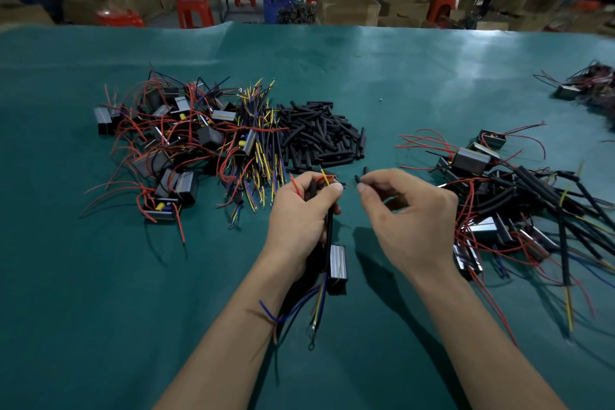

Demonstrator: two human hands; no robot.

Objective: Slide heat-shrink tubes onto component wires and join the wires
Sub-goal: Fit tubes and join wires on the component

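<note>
My left hand grips a bundle of wires with red and yellow ends poking up past the thumb. A black sleeved cable runs down from that fist to a small grey box component, which hangs below the hand with blue and yellow leads trailing under it. My right hand pinches short black heat-shrink tubes between thumb and fingers, their ends a few centimetres right of the wire ends. A heap of black heat-shrink tubes lies just beyond both hands.
A pile of box components with red wires lies at the left, with loose yellow and blue wires beside it. A pile of components with sleeved wires lies at the right. The green table cover ends at stools and cartons behind.
</note>
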